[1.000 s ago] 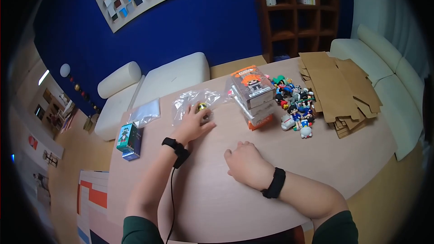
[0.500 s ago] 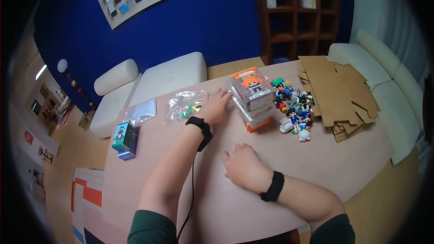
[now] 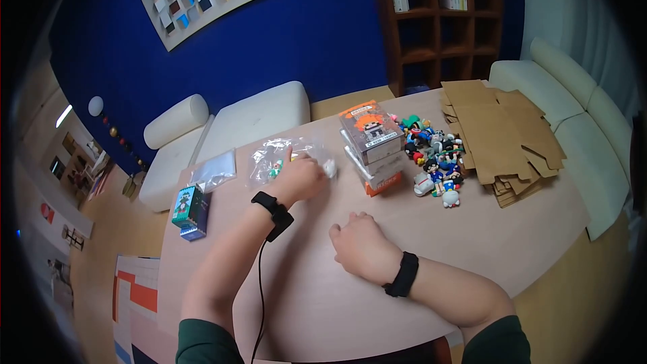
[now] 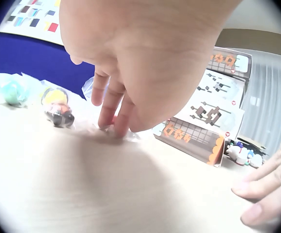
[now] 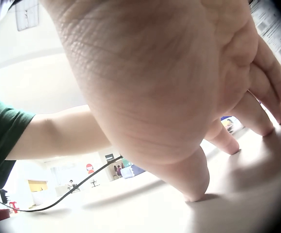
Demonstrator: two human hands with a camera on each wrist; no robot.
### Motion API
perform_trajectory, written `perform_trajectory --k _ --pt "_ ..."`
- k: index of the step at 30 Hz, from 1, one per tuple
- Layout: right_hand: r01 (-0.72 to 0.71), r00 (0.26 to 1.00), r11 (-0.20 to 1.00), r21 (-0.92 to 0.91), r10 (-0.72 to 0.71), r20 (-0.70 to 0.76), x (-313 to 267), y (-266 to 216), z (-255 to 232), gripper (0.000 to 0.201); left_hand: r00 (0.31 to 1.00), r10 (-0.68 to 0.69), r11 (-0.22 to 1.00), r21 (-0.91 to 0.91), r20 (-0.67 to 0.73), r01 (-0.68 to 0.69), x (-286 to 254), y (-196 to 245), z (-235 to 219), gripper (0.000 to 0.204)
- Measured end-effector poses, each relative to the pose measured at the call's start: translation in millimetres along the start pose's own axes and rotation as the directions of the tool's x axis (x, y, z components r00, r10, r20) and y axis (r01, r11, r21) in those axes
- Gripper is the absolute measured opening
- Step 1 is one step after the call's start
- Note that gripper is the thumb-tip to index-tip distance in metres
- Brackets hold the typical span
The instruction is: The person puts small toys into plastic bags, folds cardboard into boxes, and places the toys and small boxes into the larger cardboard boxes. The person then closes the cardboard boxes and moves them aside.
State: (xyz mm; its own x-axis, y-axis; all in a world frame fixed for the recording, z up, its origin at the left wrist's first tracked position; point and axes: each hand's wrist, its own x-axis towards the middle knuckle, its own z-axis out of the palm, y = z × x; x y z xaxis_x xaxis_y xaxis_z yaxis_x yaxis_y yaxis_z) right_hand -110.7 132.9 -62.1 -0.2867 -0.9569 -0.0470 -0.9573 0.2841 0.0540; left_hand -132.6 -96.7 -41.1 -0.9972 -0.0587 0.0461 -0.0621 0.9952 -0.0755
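My left hand (image 3: 301, 178) is low over the table beside several small toy figures in clear bags. Its fingers bend downward onto a clear plastic bag (image 4: 131, 135) and pinch a white bagged figure (image 3: 330, 168), mostly hidden by the fingers in the left wrist view. Left of this hand lie a green-and-white bagged figure (image 3: 275, 169) and, in the left wrist view, a yellow-and-black one (image 4: 58, 108). My right hand (image 3: 364, 245) rests with its fingertips on the tabletop, relaxed and holding nothing.
A stack of toy boxes (image 3: 373, 145) stands right of the left hand. Beyond it are a pile of loose figures (image 3: 437, 155) and flattened cardboard (image 3: 505, 135). At the left lie a clear bag pack (image 3: 214, 167) and two small boxes (image 3: 189, 210).
My left hand reached from the bagged figures right toward the box stack, then came back left and nearer, with the white figure now showing beside it. The right hand stays in place.
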Motion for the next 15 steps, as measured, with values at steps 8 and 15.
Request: perform_trajectory --k 8,15 --pt "-0.005 1.0 1.0 0.025 0.004 0.001 0.2 -0.5 3.8 0.049 0.976 -0.054 0.992 -0.121 -0.209 0.029 -86.7 -17.6 -42.7 0.01" --pt "-0.026 1.0 0.999 -0.033 0.026 0.005 2.7 -5.2 5.0 0.048 0.771 -0.451 0.825 0.119 -0.45 0.552 -202.7 -132.8 -60.9 0.048"
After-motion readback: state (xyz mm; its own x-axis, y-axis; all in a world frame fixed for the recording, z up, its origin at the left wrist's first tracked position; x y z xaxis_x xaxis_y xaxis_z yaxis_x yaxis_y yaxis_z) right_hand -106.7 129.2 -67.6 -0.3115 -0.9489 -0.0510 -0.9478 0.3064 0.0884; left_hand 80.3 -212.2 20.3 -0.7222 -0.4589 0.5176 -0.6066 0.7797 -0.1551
